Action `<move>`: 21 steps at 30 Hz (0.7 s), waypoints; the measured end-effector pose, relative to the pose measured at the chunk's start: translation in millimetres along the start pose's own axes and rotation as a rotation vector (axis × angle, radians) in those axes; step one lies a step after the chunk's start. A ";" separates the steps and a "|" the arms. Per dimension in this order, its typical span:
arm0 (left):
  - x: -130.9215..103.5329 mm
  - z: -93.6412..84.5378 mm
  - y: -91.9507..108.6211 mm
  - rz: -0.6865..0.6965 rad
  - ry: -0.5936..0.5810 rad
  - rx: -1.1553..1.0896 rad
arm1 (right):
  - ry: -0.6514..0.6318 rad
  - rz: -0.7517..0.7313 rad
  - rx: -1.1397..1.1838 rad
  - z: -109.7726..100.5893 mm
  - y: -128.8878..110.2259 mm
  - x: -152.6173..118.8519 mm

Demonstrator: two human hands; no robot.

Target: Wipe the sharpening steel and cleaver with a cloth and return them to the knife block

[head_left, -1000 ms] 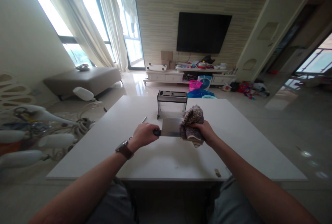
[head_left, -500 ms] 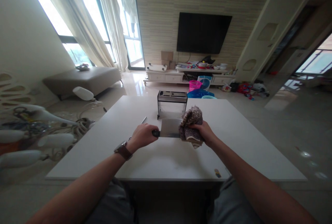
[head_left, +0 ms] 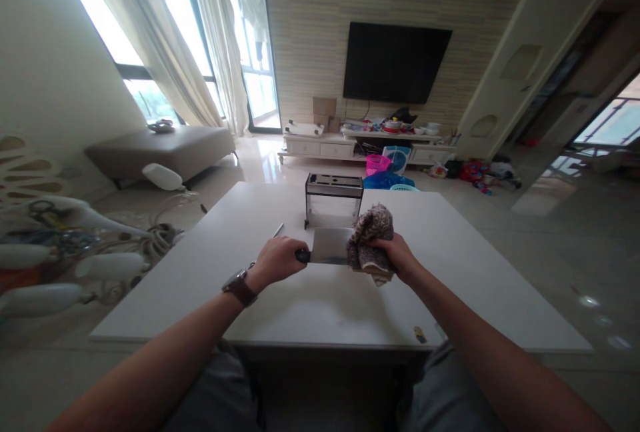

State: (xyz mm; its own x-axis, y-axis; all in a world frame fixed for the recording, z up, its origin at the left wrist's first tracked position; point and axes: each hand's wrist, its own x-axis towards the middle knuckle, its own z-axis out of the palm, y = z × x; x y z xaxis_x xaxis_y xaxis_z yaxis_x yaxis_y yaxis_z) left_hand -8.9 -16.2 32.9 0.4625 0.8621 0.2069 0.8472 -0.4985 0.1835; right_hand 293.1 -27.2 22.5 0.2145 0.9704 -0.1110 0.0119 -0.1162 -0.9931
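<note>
Cleaver (head_left: 331,247): was held over the table (head_left: 200,292), in front of the stand (head_left: 334,185). Left hand (head_left: 281,262): was clenched round its handle (head_left: 303,256). Right hand (head_left: 393,253): pinched a bunched cloth (head_left: 371,235) over the blade's (head_left: 325,243) right end.

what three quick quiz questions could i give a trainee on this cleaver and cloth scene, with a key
1. True or false: the left hand grips the cleaver by its black handle.
2. Fill in: the right hand holds a bunched, patterned ____ against the blade.
3. Where on the table is the slotted stand? (a) nearer the person than the cleaver (b) beyond the cleaver (c) left of the left hand

Key: 1 true; 2 cloth; 3 b
</note>
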 end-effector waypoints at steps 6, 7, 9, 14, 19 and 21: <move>0.0 -0.2 0.0 0.003 0.000 0.006 | -0.008 0.002 0.007 0.4 -0.5 -0.8; 0.1 -0.7 0.5 0.002 0.000 0.004 | -0.007 0.004 0.004 0.3 -0.8 -1.0; -0.2 -2.0 1.6 0.004 0.002 0.002 | 0.001 0.009 -0.002 0.3 -1.6 -1.7; -3.1 -3.1 1.9 0.004 0.011 -0.004 | -0.002 0.010 -0.012 0.6 -1.8 -2.3; -3.5 0.3 -1.3 -0.002 0.009 -0.025 | -0.019 0.005 -0.005 1.5 0.7 -1.2; -2.6 1.5 -2.1 -0.002 0.014 -0.031 | -0.017 0.004 -0.005 1.4 1.1 -0.9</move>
State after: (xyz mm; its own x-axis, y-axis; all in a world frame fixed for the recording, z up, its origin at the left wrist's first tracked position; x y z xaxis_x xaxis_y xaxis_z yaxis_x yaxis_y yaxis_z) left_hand -11.5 -17.3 30.6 0.4570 0.8618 0.2201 0.8394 -0.4997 0.2137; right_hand 291.5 -27.8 21.5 0.1978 0.9734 -0.1159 0.0160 -0.1214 -0.9925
